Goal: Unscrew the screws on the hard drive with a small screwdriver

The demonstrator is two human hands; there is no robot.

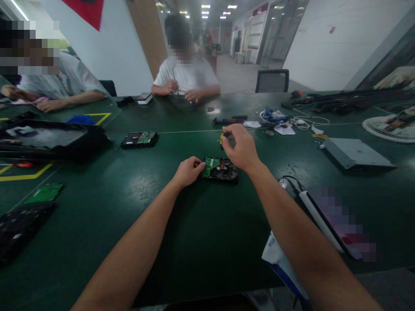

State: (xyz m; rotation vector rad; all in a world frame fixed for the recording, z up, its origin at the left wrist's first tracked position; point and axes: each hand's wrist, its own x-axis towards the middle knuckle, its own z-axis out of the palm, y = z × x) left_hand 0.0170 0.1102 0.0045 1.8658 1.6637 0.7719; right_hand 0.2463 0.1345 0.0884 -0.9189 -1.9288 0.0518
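A black hard drive (pixel 224 170) with a green circuit board lies on the dark green table (pixel 201 233) in front of me. My left hand (pixel 188 171) is closed against the drive's left edge and steadies it. My right hand (pixel 240 147) pinches a small screwdriver (pixel 222 140) with a yellow and black handle. The tool stands upright with its tip down on the drive.
Another hard drive (pixel 139 139) lies to the left, beside a black tray (pixel 48 140). A grey metal box (pixel 355 152) and tangled cables (pixel 292 119) sit at the right. A loose green board (pixel 43 193) lies near left. Two people sit across the table.
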